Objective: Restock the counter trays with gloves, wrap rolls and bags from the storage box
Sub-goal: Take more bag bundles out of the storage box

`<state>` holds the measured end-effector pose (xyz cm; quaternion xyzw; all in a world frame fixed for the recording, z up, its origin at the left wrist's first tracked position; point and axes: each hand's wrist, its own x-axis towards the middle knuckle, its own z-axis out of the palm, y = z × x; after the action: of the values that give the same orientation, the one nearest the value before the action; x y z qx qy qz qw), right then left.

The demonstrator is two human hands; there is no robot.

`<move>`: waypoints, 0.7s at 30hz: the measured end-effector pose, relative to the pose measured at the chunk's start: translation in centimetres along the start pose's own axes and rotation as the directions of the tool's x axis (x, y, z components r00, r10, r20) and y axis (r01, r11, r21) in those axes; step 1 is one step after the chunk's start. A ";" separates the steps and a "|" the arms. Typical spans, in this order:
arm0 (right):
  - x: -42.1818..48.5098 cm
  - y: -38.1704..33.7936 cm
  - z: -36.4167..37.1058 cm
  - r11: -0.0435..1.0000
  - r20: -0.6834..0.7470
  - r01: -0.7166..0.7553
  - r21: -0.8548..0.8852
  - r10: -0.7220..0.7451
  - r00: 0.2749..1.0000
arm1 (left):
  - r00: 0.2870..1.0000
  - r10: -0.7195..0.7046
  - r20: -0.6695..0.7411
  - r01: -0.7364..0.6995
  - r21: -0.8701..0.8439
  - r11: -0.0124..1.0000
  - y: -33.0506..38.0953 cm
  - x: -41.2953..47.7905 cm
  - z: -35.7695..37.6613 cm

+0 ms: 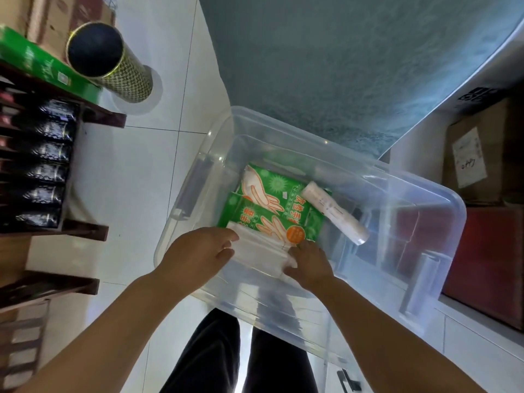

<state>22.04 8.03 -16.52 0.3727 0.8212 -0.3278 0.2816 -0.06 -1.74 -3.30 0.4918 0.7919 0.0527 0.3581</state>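
Note:
A clear plastic storage box (397, 177) stands on the floor in front of me. Inside lie two green glove packs (272, 205), a white wrap roll (334, 212) slanted at their right, and a stack of clear bags (259, 251) at the near side. My left hand (198, 253) grips the stack's left edge. My right hand (310, 260) holds its right edge, fingers curled over it. Both hands are inside the box, and the stack partly covers the nearer glove pack.
A wooden shelf (85, 231) with dark packets (48, 171) stands at the left, with a green box (42, 63) and a patterned tube (113, 63) above it. Cardboard boxes (482, 154) and a red box (487, 262) sit at the right. A grey counter side (340, 66) rises behind the storage box.

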 end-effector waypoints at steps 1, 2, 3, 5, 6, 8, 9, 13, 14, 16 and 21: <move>-0.1 -0.1 0.2 0.998 0.005 -0.011 0.054 0.011 1.000 | 1.000 -0.008 0.002 0.008 -0.014 1.000 0.1 -0.1 0.1; -0.3 -0.2 0.2 0.993 0.018 -0.030 0.111 0.029 0.999 | 1.000 -0.017 0.005 0.017 -0.019 1.000 0.1 -0.2 0.1; -0.5 -0.4 0.1 0.987 0.028 -0.047 0.152 0.043 0.999 | 1.000 -0.029 0.006 0.029 -0.013 0.999 0.1 -0.4 0.1; -0.9 -0.7 -0.6 0.982 0.021 -0.055 0.180 0.052 0.998 | 0.997 -0.073 -0.009 0.073 0.039 0.997 0.1 -0.7 0.0; -1.1 -0.8 -1.2 0.978 0.015 -0.059 0.202 0.057 0.998 | 0.994 -0.104 -0.032 0.106 0.076 0.991 0.1 -0.8 0.0; -1.7 -0.9 -3.3 0.948 -0.004 -0.066 0.312 0.071 0.997 | 0.982 -0.171 -0.078 0.179 0.100 0.979 0.3 -0.9 0.0; -2.0 -1.1 -4.5 0.915 -0.021 -0.054 0.399 0.068 0.997 | 0.975 -0.211 -0.075 0.216 0.065 0.974 0.6 -0.9 0.0; -4.1 -2.1 -9.8 0.650 -0.103 0.047 0.759 0.048 0.994 | 0.946 -0.318 0.065 0.323 -0.294 0.899 2.8 -0.5 -0.6; -4.5 -2.5 -10.8 0.585 -0.108 0.065 0.809 0.039 0.993 | 0.941 -0.326 0.096 0.336 -0.411 0.848 3.6 -0.2 -0.8; -5.1 -3.6 -12.6 0.472 -0.100 0.090 0.877 -0.004 0.995 | 0.933 -0.308 0.185 0.345 -0.699 0.626 5.2 0.4 -1.6; -5.1 -6.6 -14.6 0.335 -0.077 0.106 0.936 -0.099 0.992 | 0.942 -0.244 0.229 0.268 -0.953 0.141 7.1 1.4 -3.3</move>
<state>16.45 13.48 -1.60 0.4153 0.5074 -0.7550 -0.0067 2.76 3.91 1.53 0.0110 0.6447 0.4758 0.5983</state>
